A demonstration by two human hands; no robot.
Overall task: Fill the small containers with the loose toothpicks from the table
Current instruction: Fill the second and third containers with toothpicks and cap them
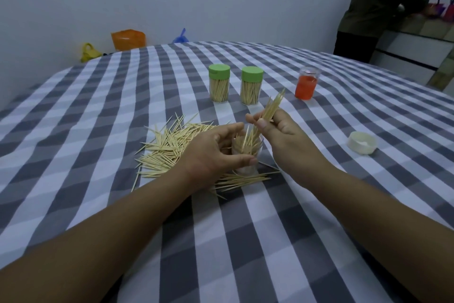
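I see my left hand (pixel 216 153) curled around a small clear cup (pixel 247 155) that stands in a pile of loose toothpicks (pixel 169 148) on the checked tablecloth (pixel 98 111). My right hand (pixel 277 130) pinches a bunch of toothpicks (pixel 272 106) just above the cup, tilted, with some ends already inside. Behind them stand two full jars with green lids (pixel 219 83) (pixel 251 85), side by side. An orange jar (pixel 307 84) stands to their right. A white lid (pixel 361 142) lies alone near my right arm. Another person (pixel 373 8) stands far off at a counter.
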